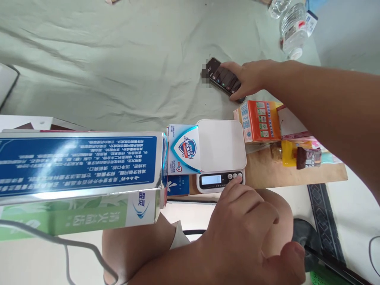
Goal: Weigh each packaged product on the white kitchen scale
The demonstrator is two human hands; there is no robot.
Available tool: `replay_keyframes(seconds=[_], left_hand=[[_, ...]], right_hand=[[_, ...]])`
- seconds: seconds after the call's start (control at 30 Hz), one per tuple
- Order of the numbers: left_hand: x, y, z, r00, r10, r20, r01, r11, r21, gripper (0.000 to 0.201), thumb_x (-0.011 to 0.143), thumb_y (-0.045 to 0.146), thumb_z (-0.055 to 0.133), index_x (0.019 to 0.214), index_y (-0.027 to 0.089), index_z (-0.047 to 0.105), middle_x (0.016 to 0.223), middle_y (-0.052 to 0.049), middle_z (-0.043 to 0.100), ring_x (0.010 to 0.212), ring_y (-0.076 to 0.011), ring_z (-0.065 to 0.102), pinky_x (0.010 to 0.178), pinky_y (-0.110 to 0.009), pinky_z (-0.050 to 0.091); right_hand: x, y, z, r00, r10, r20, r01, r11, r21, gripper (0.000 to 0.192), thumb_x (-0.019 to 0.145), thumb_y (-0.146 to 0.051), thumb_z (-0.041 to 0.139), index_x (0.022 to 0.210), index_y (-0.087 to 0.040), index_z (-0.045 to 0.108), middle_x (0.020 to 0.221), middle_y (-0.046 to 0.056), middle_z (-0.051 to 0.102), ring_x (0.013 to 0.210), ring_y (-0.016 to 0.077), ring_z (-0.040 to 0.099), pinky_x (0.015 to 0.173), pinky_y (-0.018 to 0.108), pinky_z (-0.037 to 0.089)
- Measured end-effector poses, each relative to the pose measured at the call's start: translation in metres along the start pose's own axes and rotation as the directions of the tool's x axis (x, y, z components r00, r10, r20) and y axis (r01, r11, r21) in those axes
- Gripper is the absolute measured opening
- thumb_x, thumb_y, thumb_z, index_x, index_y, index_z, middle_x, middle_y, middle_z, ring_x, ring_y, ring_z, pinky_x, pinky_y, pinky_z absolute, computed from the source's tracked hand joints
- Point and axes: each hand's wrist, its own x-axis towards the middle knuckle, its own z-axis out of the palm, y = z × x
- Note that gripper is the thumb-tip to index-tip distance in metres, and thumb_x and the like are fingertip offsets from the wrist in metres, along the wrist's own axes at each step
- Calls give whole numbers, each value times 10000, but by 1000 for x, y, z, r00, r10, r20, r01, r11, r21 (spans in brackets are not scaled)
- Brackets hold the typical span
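Left hand (246,229) presses a scale (221,154) button, its other fingers curled on nothing, while the right hand (252,77) fingers clasp a phone (221,75). Setting the scale seems to be the step in hand; next, the soap box (184,148) needs seating squarely.

A pale green sheet (118,59) covers the bed. On it, under the far hand (252,77), lies a dark phone (221,75); plastic bottles (292,27) lie beyond that hand. A brown board (267,172) holds a white scale (221,152) touched by the near hand (246,233), with an orange carton (261,120) just beside.
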Motion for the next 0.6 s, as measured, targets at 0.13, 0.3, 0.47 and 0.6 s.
replay_keyframes(seconds=[0.13, 0.3, 0.47, 0.6], left_hand=[[1, 0, 0, 1000, 1, -8, -1, 1000, -6, 246, 818, 402, 567, 753, 169, 527, 682, -1, 533, 724, -133, 559, 905, -354, 541], [1, 1, 1, 1000, 7, -9, -7, 1000, -2, 245, 809, 412, 588, 775, 178, 522, 700, 9, 529, 740, -134, 573, 1027, -393, 538], [1, 3, 3, 1000, -2, -4, 2, 1000, -7, 228, 813, 397, 572, 785, 177, 517, 712, 11, 529, 738, -125, 573, 979, -355, 543], [-1, 3, 3, 1000, -4, -16, 3, 1000, -12, 242, 827, 411, 568, 775, 182, 511, 706, 10, 527, 737, -130, 571, 1010, -376, 536]], right_hand=[[1, -3, -3, 999, 15, 32, -14, 999, -37, 1123, 801, -585, 785, 1624, -547, 22, 1419, 107, 594, 1309, 442, 596, 984, 615, 516], [-1, 0, -1, 1000, 6, 5, -6, 1000, 14, 1218, 771, -603, 814, 1642, -490, -29, 1430, 129, 594, 1304, 437, 602, 1002, 632, 513], [-5, 0, 0, 1000, 7, -1, -7, 1000, 17, 1033, 822, -604, 762, 1622, -516, 113, 1367, 103, 625, 1275, 411, 622, 976, 610, 521], [-5, 1, 2, 999, 16, -28, -13, 995, 102, 1068, 762, -578, 827, 1610, -535, 180, 1372, 97, 628, 1288, 437, 608, 989, 655, 500]])
